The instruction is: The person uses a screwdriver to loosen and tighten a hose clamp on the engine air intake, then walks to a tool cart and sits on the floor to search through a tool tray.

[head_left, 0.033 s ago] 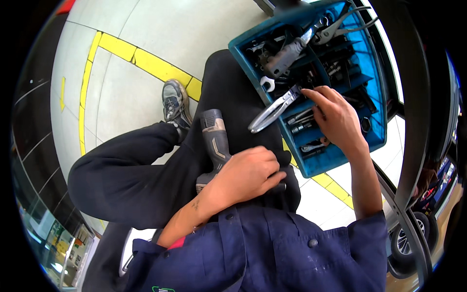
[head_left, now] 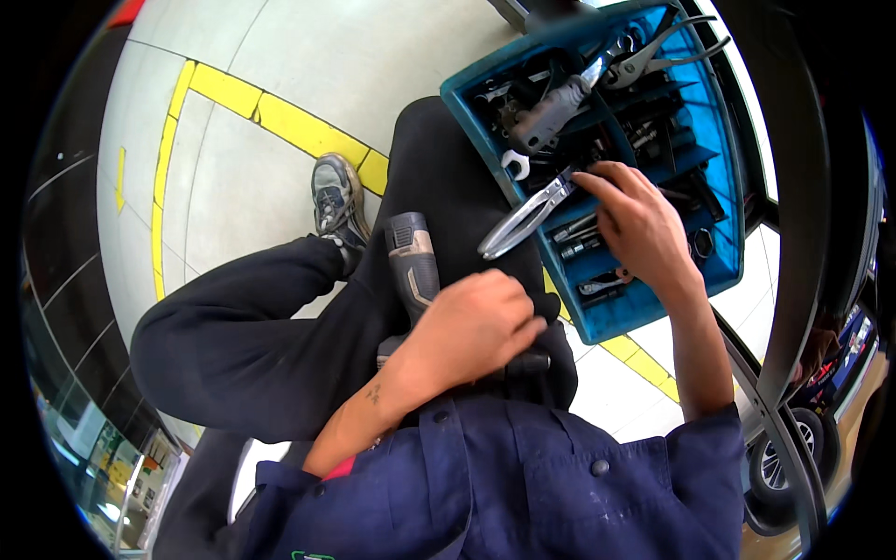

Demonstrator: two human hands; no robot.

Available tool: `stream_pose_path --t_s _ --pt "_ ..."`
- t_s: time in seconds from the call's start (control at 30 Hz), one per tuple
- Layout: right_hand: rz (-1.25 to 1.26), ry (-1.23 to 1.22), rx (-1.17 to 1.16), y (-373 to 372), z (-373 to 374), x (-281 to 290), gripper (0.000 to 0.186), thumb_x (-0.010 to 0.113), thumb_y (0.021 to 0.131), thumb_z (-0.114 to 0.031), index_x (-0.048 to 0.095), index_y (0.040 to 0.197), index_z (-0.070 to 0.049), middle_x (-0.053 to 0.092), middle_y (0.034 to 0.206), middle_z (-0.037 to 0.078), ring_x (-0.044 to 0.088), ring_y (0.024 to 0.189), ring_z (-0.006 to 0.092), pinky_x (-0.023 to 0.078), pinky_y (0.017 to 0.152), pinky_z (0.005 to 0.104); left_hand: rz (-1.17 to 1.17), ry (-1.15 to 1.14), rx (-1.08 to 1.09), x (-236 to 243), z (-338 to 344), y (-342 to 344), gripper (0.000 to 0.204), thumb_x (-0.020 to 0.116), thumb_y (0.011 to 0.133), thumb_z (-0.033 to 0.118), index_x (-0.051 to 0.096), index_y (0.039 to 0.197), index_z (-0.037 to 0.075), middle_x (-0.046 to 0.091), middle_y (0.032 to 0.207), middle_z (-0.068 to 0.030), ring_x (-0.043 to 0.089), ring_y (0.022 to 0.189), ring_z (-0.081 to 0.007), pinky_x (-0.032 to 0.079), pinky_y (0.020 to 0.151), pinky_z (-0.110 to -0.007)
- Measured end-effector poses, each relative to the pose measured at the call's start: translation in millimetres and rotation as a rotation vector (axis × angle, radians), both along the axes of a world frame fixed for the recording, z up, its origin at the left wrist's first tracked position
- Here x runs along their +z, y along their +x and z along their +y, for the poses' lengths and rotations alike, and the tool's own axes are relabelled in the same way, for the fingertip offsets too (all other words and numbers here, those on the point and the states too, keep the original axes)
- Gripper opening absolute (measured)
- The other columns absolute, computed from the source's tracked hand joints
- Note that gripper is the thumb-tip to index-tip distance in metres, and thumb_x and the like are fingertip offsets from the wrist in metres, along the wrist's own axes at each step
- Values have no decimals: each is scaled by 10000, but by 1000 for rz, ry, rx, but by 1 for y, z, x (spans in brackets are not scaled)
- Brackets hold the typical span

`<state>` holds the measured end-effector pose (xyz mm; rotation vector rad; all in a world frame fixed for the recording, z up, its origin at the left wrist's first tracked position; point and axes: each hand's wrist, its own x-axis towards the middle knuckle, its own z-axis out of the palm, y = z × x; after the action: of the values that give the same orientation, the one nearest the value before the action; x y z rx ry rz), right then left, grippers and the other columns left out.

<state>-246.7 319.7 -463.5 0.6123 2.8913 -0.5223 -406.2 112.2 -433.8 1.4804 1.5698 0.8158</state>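
My right hand (head_left: 639,224) reaches over a blue tool tray (head_left: 571,317), its thumb and index finger apart. The index fingertip is at the head of silver pliers (head_left: 527,217), whose handles jut over the tray's near left wall above my thigh. Whether the fingertip presses on them I cannot tell. My left hand (head_left: 481,327) is closed loosely above my lap, over a grey and black cordless power tool (head_left: 413,261). Its palm and fingertips are turned away, so anything inside is hidden. Part of the power tool is covered by that hand.
Among the tray's dividers lie a grey-handled tool (head_left: 553,117), slip-joint pliers (head_left: 644,63) jutting past the far wall, a wrench (head_left: 515,165) and several sockets (head_left: 581,245). Yellow tape (head_left: 299,123) marks the pale floor. A dark upright frame (head_left: 793,233) stands at the right.
My left hand has shifted slightly left and up over the power tool. The tray, with the pliers on it, appears a few pixels further right. My right hand has barely moved.
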Motion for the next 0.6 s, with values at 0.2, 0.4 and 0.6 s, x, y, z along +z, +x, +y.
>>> stream_pose_path --t_s 0.2,0.4,0.6 --pt "-127 -57 129 -20 -10 -39 367 697 852 -36 625 1203 -118 602 1290 130 527 1298 320 450 1091 435 -127 -185 553 -9 49 -64 196 722 869 178 656 899 -3 650 845 -137 624 712 -290 493 652 -361" --pt "135 -165 154 6 -5 -16 210 746 838 -93 632 1014 -83 654 1107 116 614 1171 304 462 1098 461 324 32 283 -52 103 -55 602 794 800 390 589 1263 64 649 1148 -185 642 1050 -344 529 854 -409" --pt "382 -201 43 42 -25 14 214 794 778 -95 644 930 -109 674 1042 98 612 1235 311 439 1112 518 192 -82 307 -60 122 -86 442 751 830 316 686 1155 24 719 903 -168 716 779 -262 543 710 -348"
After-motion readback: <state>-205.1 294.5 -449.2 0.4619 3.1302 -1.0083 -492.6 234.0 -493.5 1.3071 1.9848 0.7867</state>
